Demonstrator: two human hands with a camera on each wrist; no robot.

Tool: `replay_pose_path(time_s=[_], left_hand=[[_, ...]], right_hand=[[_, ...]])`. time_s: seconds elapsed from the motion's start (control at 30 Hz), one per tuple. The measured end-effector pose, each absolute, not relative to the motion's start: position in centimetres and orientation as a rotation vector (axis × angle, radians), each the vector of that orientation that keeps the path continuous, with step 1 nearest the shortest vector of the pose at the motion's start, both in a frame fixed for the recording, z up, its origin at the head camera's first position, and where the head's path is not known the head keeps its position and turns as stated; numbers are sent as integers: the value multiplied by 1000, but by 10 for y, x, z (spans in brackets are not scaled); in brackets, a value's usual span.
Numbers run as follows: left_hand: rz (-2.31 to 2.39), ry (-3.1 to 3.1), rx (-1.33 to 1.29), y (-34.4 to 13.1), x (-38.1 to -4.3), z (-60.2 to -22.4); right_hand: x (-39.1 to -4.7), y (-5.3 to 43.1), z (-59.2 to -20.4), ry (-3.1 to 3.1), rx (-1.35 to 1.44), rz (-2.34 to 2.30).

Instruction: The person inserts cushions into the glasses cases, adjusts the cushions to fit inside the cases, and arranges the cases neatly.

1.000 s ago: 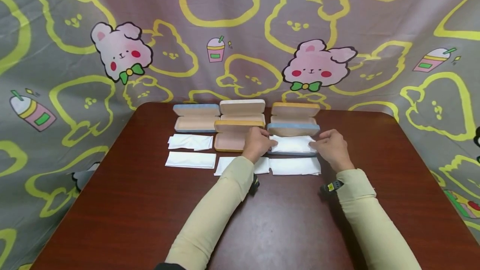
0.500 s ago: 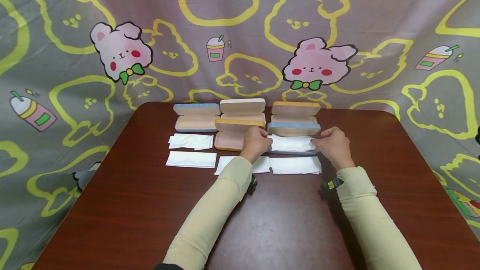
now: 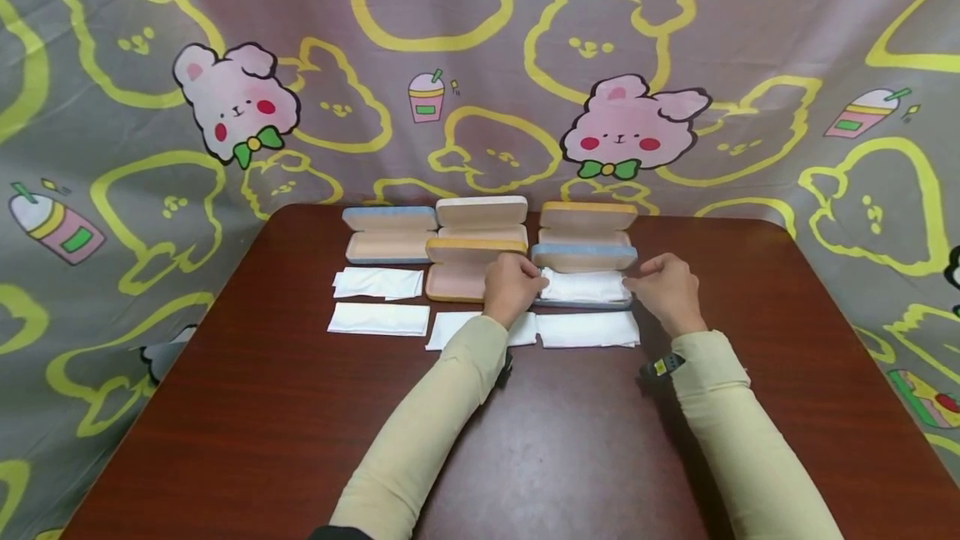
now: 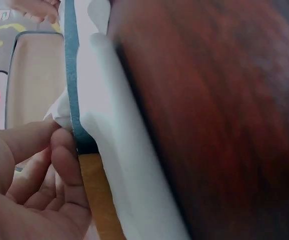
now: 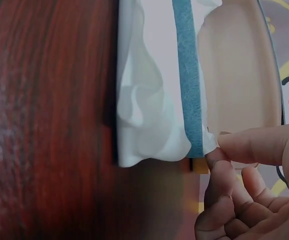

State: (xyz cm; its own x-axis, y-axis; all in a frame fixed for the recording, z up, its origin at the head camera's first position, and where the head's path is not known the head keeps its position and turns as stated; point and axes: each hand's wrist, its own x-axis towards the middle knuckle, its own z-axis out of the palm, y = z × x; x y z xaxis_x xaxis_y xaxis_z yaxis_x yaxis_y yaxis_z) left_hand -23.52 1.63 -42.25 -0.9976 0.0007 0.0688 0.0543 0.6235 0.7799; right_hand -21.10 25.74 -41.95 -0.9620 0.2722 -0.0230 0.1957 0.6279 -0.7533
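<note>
In the head view a white folded cloth (image 3: 585, 285) lies in the open blue glasses case (image 3: 585, 254) at the right of the front row. My left hand (image 3: 512, 288) pinches the cloth's left end between thumb and fingers, at the case's corner. At the opposite end my right hand (image 3: 669, 292) pinches the other corner. The left wrist view has a bit of white cloth (image 4: 60, 111) at the left fingertips, just inside the blue rim. A small corner of cloth (image 5: 209, 141) shows at the right thumb and finger in the right wrist view.
Beside the left hand stands an open yellow case (image 3: 453, 280). Behind are an open blue case (image 3: 390, 246), a white one (image 3: 482, 211) and another yellow one (image 3: 588, 215). Several folded white cloths, such as the left front one (image 3: 378, 319), lie on the brown table (image 3: 570, 440).
The cloth between my hands has drawn in and sits lower inside the blue case, with more of the front rim showing. Both hands stay at its ends, almost in place.
</note>
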Motion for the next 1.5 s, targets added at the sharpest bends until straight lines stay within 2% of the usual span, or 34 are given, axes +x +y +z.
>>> replay_pose_path(time_s=[0.3,0.63,0.87,1.17,1.4,1.5], left_hand=[[-991,-2905,-462,19,-237,-420],[-842,-2981,-487,22,-238,-420],[-969,-2949,-544,14,-233,-417],[-1154,-2930,-387,-2,-231,-409],[-1697,-2906,-154,-10,-235,-401],[-1789,-2895,-88,-10,-235,-401]], right_hand=[[-215,261,-425,-2818,-360,1206],[-215,259,-431,-2834,-323,1174],[-211,264,-429,-2854,-341,1252],[-204,280,-408,-2855,-362,1490],[-215,278,-399,-2949,-339,1675],[-220,273,-399,-2982,-360,1690]])
